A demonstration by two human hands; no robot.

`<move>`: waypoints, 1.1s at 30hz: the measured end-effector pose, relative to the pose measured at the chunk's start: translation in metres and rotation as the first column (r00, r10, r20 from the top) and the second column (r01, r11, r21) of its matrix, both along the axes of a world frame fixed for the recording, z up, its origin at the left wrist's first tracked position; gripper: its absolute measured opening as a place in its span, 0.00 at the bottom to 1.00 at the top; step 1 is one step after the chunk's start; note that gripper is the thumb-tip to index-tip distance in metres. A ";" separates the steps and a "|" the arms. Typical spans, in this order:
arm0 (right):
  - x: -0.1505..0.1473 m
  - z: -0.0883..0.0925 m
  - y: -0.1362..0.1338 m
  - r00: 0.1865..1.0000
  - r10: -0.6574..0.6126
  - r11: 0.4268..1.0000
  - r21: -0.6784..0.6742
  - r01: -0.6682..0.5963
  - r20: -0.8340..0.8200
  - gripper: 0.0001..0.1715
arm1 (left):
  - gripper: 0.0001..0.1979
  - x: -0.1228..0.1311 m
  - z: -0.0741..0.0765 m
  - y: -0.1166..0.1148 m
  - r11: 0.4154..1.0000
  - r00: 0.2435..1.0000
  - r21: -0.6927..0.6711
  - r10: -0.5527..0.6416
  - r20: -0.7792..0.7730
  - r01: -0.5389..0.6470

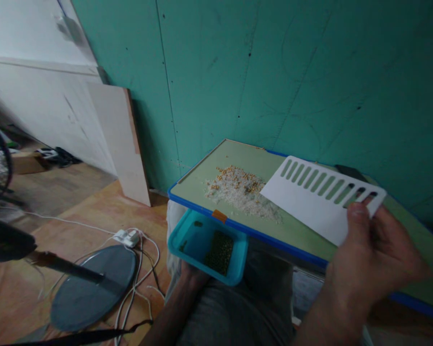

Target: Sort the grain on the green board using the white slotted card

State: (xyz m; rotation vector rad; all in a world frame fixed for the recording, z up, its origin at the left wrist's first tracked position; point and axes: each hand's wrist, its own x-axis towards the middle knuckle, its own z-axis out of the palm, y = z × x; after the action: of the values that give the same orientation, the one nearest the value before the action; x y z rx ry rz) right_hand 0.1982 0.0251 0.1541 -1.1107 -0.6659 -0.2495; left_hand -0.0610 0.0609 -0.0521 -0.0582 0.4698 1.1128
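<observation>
My right hand (371, 250) pinches the right end of a thin white plastic scraper (310, 202), which has a row of slots along its far edge. It is held tilted above the tabletop. Left of the scraper lies a spread pile of white rice (250, 199) mixed with yellow peas (234, 173). Below the table's near edge my left hand (193, 276) holds a blue plastic container (178, 242) from underneath, its fingers mostly hidden. Small dark green grains (220, 252) lie in the container's right part.
The table (205, 178) has a blue rim with an orange piece of tape (219, 216). A green wall (216, 86) stands behind it. On the floor at left are a round grey stand base (94, 293), white cables and a power strip (126, 238). A board (119, 139) leans nearby.
</observation>
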 end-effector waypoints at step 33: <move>-0.009 0.007 0.006 0.990 0.065 0.993 0.106 -0.052 -0.125 0.19 | 0.20 0.000 0.008 0.002 0.999 0.995 0.033 -0.020 -0.099 0.023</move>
State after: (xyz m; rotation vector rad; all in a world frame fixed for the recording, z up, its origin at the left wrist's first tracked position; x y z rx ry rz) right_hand 0.1887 0.0310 0.1612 -0.9988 -0.5642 -0.1592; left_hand -0.0613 0.0628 -0.0439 0.0321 0.5377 1.1056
